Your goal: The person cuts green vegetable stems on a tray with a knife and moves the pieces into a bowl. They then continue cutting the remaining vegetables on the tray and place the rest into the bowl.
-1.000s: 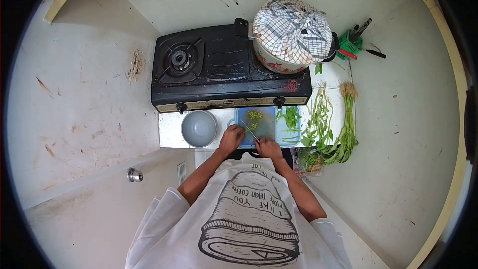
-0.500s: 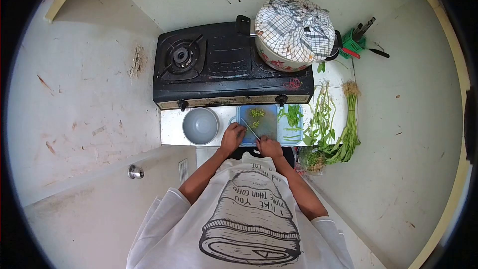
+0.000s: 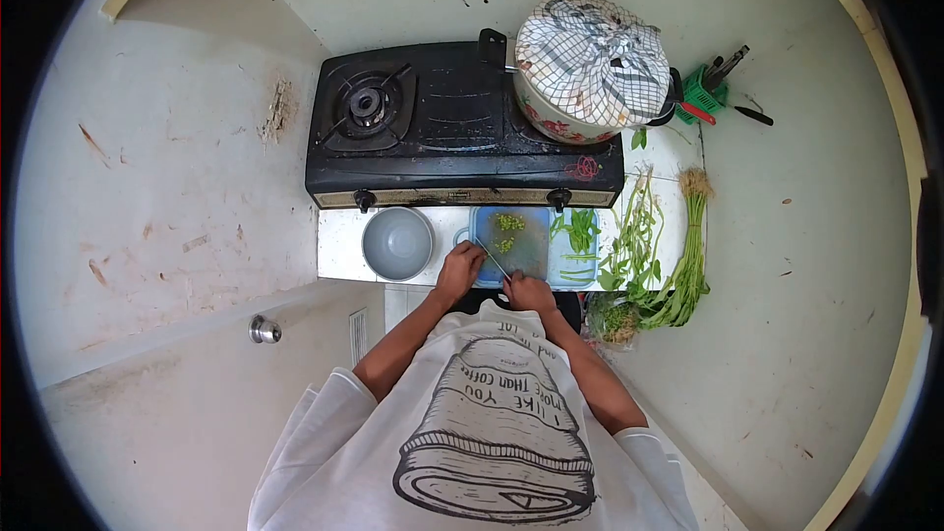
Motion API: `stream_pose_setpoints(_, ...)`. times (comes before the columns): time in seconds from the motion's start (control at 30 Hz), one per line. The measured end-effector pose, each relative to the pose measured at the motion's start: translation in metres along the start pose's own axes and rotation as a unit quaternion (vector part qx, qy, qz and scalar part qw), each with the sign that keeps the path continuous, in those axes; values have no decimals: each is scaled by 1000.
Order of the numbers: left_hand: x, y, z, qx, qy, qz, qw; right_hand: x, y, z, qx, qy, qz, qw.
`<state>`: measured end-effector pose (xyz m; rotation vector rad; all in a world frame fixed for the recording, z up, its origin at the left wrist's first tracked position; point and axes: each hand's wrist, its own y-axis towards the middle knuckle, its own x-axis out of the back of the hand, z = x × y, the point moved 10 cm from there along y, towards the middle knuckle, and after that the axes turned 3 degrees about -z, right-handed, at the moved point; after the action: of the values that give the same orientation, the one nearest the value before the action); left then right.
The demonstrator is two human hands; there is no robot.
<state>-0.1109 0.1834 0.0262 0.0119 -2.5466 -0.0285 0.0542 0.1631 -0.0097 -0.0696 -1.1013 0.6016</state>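
Note:
My right hand [image 3: 529, 292] is wrapped around the handle of a knife [image 3: 494, 260], whose thin blade points up and left over a chopping board [image 3: 528, 254]. Beside the blade's tip, at the board's left edge, my left hand [image 3: 459, 269] has its fingers closed; whatever they pinch is too small to see. Small heaps of chopped green stems [image 3: 508, 222] lie on the board above the blade. To the right of them, cut green leaves and stems [image 3: 582, 230] rest on a light blue tray [image 3: 560, 275].
A grey bowl [image 3: 397, 244] stands left of the board. Behind is a black two-burner stove [image 3: 452, 138] with a cloth-covered pot [image 3: 565, 123]. Leafy stalks [image 3: 634, 246] and a rooted bundle of greens [image 3: 694, 236] lie at right, near a green knife basket [image 3: 704, 93].
The view has shifted slightly. Both hands and the knife stay nearly in place over the board, with the right hand a touch further left.

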Motion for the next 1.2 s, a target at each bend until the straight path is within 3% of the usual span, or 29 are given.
stream_pose_setpoints(0.37,9,-4,-11,-43,-7,-10,999,11,8,10,-5,2,-38,999)
stream_pose_setpoints(0.47,6,-3,2,13,-27,-4,1000,7,6,6,-1,-4,-36,999)
stream_pose_setpoints(0.83,11,-2,-3,-12,-14,-9,1000,-2,-5,5,-23,-7,-5,1000)
stream_pose_setpoints(1.2,9,-2,0,-20,-8,-7,1000,17,12,18,11,10,-67,998)
